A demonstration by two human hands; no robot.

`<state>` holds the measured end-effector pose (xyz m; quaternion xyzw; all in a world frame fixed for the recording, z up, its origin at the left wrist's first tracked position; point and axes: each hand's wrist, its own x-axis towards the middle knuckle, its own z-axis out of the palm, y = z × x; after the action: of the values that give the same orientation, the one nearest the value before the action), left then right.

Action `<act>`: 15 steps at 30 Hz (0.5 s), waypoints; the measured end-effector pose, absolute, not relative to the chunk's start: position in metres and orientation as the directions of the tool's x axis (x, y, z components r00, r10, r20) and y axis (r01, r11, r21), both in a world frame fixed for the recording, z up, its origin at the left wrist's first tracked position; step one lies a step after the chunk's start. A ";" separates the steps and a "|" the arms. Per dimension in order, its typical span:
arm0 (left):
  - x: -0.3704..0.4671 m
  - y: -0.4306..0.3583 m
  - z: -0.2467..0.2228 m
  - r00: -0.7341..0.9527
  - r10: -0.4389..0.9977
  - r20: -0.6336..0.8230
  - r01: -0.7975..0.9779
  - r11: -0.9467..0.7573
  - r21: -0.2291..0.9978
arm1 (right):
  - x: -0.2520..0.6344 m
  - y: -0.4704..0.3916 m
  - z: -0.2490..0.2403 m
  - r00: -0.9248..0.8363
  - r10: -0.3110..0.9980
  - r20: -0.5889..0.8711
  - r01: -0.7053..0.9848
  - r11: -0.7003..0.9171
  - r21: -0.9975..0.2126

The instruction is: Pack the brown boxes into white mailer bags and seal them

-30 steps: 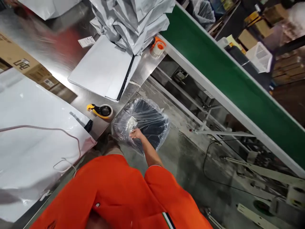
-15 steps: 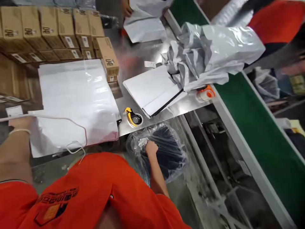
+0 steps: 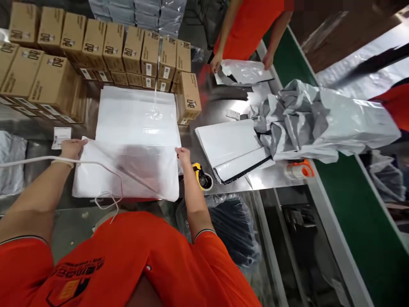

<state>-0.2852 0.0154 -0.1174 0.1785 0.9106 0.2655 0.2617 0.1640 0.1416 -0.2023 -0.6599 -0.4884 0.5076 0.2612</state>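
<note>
A white plastic bag (image 3: 131,172) lies spread at the table's front edge, over a stack of flat white sheets or bags (image 3: 137,111). My left hand (image 3: 72,149) pinches its upper left corner. At the opposite corner, my right hand (image 3: 183,156) has its fingers closed on the bag's edge. A thin pale cord (image 3: 83,161) hangs across my left wrist and the bag. Close to my right forearm sits a yellow and black tape dispenser (image 3: 202,176). A small printed label (image 3: 61,137) lies beyond my left hand.
Rows of brown cartons (image 3: 92,44) line the table's back, with one carton (image 3: 188,98) right of the stack. Folded white mailers (image 3: 236,145) and crumpled grey-white bags (image 3: 297,123) reach the green conveyor (image 3: 361,200). An orange tape dispenser (image 3: 300,169) stands nearby. A co-worker's hands (image 3: 216,63) handle a bag.
My right hand has come up from the plastic-wrapped dark bundle below the table and taken the bag's right edge. The view has shifted left, and my left hand stays at the bag's left corner.
</note>
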 end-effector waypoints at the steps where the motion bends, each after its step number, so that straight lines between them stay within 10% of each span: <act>1: -0.286 0.017 -0.119 -0.804 0.411 -0.430 0.095 0.803 0.589 | 0.167 0.142 -0.202 0.018 0.902 -0.431 0.335 -0.412 -0.847; 15: -0.302 0.030 -0.146 -0.722 0.523 -0.453 0.172 0.770 0.614 | 0.183 0.130 -0.206 0.175 0.944 -0.280 0.192 -0.312 -0.931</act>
<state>-0.3016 0.0299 -0.1458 0.1962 0.8858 0.2766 0.3168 0.1828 0.1298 -0.2059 -0.6563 -0.4327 0.4746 0.3961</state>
